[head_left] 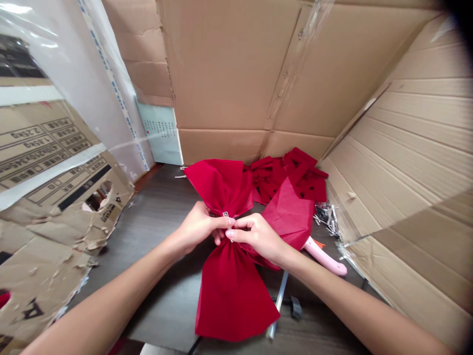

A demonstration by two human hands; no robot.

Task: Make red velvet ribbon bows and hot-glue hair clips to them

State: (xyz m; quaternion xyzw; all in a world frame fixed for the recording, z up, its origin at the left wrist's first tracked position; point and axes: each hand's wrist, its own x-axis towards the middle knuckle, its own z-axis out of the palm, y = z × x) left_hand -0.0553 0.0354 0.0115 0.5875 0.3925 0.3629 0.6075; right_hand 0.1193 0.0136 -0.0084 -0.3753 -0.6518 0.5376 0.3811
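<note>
A large red fabric bow (236, 291) lies upright on the dark table, gathered at its middle. My left hand (203, 227) pinches the gathered centre from the left, its thumb on top and its fingers partly behind the cloth. From the right, my right hand (254, 234) holds a small silvery clip-like piece (225, 215) at the centre between thumb and forefinger. The two thumbs nearly meet there. Another piece of red fabric (288, 217) rests beside my right hand, partly under the wrist.
Folded red strips (303, 172) are piled at the back. Small metal pieces (327, 217) lie at the right, near a pink handle (327, 256). A clear stick (279, 305) lies in front. Cardboard walls (236, 64) surround the table (155, 197).
</note>
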